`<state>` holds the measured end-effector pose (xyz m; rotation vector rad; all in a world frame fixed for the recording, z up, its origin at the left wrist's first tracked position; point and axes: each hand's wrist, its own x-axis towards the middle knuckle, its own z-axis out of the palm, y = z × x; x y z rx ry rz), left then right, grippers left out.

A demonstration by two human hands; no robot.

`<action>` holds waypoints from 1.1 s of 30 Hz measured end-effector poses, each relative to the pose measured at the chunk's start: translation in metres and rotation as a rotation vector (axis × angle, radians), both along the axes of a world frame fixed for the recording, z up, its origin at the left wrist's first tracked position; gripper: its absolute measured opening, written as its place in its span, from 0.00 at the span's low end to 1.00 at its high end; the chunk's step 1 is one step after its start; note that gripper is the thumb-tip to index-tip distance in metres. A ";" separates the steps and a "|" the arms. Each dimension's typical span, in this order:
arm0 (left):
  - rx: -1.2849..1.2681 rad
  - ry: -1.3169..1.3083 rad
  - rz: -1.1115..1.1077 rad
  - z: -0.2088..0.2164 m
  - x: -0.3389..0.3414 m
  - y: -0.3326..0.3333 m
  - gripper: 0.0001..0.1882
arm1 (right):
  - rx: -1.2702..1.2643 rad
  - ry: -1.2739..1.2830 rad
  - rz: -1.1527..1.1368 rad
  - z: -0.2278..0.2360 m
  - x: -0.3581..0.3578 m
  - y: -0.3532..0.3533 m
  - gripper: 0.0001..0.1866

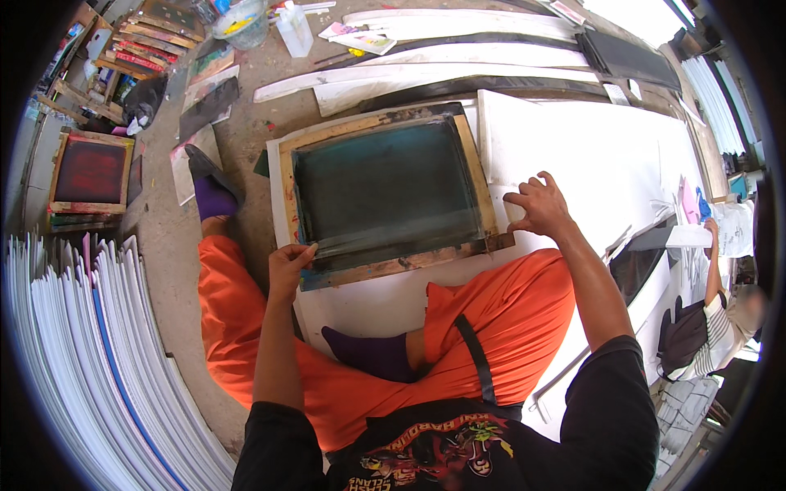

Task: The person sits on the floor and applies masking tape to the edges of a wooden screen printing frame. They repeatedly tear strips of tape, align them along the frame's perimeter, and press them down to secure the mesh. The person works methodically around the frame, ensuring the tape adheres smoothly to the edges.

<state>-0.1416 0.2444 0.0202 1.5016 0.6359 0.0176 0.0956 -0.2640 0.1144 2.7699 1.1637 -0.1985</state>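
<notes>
A screen printing frame [385,263], wooden with dark greenish mesh, lies at a slight tilt in front of me on a white sheet [655,155]. At its near left corner my left hand [286,266] pinches the edge, thumb on top. My right hand [540,204] is by the near right corner, fingers bent and apart, with nothing visible gripped. Its thumb is close to a small wooden piece [500,240] jutting from that corner; whether they touch I cannot tell.
Stacked white sheets [90,352] stand at the left, below a red-meshed frame [92,172]. Long white strips [458,78] lie beyond the frame. A white jug [295,31] and a tub [243,24] are at the back. Another person [712,327] sits at the right.
</notes>
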 end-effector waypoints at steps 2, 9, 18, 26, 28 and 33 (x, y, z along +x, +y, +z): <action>-0.010 -0.015 0.040 -0.002 -0.002 0.003 0.12 | 0.057 0.076 -0.067 0.000 0.000 0.002 0.38; -0.041 0.013 0.060 0.003 -0.004 0.025 0.13 | 0.529 0.174 -0.085 -0.016 -0.002 -0.025 0.38; -0.001 0.067 0.053 -0.010 -0.007 0.026 0.14 | 0.230 -0.044 0.065 -0.015 -0.001 -0.021 0.36; 0.128 0.072 0.049 -0.022 -0.001 0.022 0.15 | 0.234 -0.080 0.153 -0.037 0.008 -0.015 0.27; 0.171 0.098 0.041 -0.019 0.004 0.019 0.16 | 0.202 -0.067 0.170 -0.038 0.010 -0.015 0.26; 0.235 0.117 0.046 -0.019 0.005 0.020 0.16 | 0.142 -0.035 0.169 -0.045 0.013 -0.012 0.27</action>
